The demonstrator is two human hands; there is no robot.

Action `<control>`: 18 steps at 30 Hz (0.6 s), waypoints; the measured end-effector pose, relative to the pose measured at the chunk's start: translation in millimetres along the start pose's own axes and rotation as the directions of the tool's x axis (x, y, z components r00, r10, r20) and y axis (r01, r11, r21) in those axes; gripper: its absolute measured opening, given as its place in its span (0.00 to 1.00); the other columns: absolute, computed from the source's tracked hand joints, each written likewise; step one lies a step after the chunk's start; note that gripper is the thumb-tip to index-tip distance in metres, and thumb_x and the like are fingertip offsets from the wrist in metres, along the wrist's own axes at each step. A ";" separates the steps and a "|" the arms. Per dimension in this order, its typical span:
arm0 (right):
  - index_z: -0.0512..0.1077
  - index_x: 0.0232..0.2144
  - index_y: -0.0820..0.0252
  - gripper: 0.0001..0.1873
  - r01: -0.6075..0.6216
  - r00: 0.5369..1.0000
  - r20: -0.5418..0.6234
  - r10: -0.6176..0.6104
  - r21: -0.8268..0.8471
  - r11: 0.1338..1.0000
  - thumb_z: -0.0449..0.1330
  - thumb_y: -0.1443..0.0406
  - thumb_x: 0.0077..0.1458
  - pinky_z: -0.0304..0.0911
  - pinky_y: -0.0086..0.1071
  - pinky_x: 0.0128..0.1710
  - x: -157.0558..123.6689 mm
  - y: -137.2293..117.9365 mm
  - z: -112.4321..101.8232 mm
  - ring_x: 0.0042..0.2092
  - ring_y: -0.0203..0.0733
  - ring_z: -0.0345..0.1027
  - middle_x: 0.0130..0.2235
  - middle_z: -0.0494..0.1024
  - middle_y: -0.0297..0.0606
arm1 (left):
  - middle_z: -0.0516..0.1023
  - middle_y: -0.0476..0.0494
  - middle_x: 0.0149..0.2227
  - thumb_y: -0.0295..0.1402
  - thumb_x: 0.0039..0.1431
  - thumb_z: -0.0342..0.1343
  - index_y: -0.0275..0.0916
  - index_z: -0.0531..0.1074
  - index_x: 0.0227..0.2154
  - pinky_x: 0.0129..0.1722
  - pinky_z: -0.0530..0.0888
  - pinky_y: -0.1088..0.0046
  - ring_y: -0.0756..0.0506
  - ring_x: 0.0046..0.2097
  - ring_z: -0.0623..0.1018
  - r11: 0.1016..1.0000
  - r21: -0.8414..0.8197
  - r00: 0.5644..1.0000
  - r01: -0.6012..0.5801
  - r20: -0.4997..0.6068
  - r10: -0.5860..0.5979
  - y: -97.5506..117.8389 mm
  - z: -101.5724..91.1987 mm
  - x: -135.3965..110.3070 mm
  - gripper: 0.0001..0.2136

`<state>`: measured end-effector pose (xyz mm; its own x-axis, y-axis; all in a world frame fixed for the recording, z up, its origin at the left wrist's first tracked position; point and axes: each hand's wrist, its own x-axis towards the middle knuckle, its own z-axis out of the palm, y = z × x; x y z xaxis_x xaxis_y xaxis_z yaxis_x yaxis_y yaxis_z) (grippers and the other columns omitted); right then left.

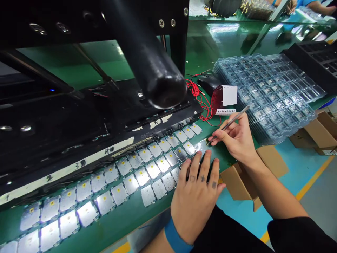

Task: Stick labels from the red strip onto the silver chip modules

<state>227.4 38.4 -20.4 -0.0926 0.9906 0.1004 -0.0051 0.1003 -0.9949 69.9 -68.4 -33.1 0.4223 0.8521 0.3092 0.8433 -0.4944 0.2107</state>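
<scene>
Rows of small circuit boards with silver metal covers (142,176) lie on the green table, many bearing a yellow dot. My left hand (197,189), wearing a blue wristband (177,236), rests palm down at the right end of the rows. Its fingers are stretched out and cover part of the nearest boards. In my right hand (237,137) is a pair of thin metal tweezers (231,121), held like a pen. Their tip points down at the tabletop just beyond my left fingertips, near a shiny patch. Whether the tip touches anything is too small to tell.
A black machine (79,116) with a thick round handle (165,84) stands behind the boards. Red wires (195,89), a roll of white labels (229,95) and stacked clear trays (271,91) lie to the right. Cardboard boxes (237,181) sit below. A co-worker's arm shows at top right.
</scene>
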 end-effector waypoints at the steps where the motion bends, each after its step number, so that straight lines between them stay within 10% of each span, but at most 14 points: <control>1: 0.54 0.38 0.49 0.24 -0.006 1.000 -0.004 0.006 0.002 1.000 0.69 0.60 0.55 0.78 0.33 0.24 0.2 0.1 -0.3 0.27 0.42 0.79 0.28 0.76 0.26 | 0.67 0.41 0.66 0.50 0.63 0.58 0.42 0.68 0.61 0.63 0.58 0.53 0.36 0.65 0.66 1.000 0.002 1.000 -0.001 0.001 0.001 0.0 0.2 0.2 0.28; 18: 0.53 0.40 0.50 0.27 -0.012 0.995 -0.097 0.011 -0.012 1.000 0.70 0.57 0.53 0.76 0.27 0.22 -5.1 -9.7 10.8 0.26 0.38 0.78 0.27 0.77 0.24 | 0.70 0.45 0.65 0.46 0.64 0.57 0.45 0.73 0.55 0.62 0.62 0.54 0.38 0.64 0.67 0.994 -0.075 0.995 -0.076 -0.072 0.070 -2.0 -9.5 -1.2 0.20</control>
<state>217.2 31.3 -11.3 0.0047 0.9960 0.0895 0.0083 0.0895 -0.9960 64.5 -70.0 -25.1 0.4556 0.8007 0.3889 0.7816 -0.5689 0.2558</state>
